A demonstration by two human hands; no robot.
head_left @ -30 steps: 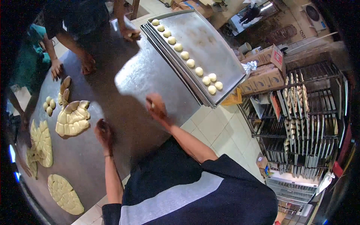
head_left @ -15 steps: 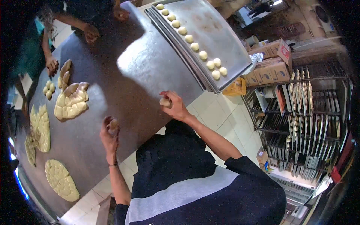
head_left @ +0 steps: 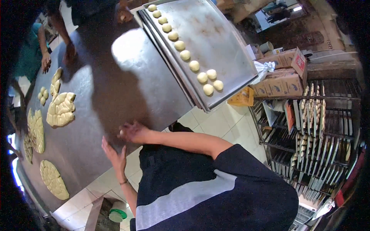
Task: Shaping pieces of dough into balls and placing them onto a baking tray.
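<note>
A small pale ball of dough (head_left: 121, 133) sits on the dull grey steel counter (head_left: 100, 100) close to its near edge, cupped under the person's right hand (head_left: 133, 132), whose fingers curl loosely over it. The left hand (head_left: 113, 154) lies just beside it toward the person, flat and spread, palm down at the counter's edge; whether it covers another piece cannot be told. To round the ball well, the cupped hand should probably keep light, even pressure and small circles, letting the dough grip the bare steel rather than slide. Farther along the counter from the ball, toward the person's left, lie flat scored slabs of portioned yellow dough (head_left: 61, 109) and a few loose dough balls (head_left: 42, 94). Beyond the ball, a large steel baking tray (head_left: 216, 42) overhangs the counter, carrying a row of round dough balls (head_left: 185, 55) along one edge. Past the tray stand cardboard boxes (head_left: 281, 77) and a metal rack of trays (head_left: 320, 127).
</note>
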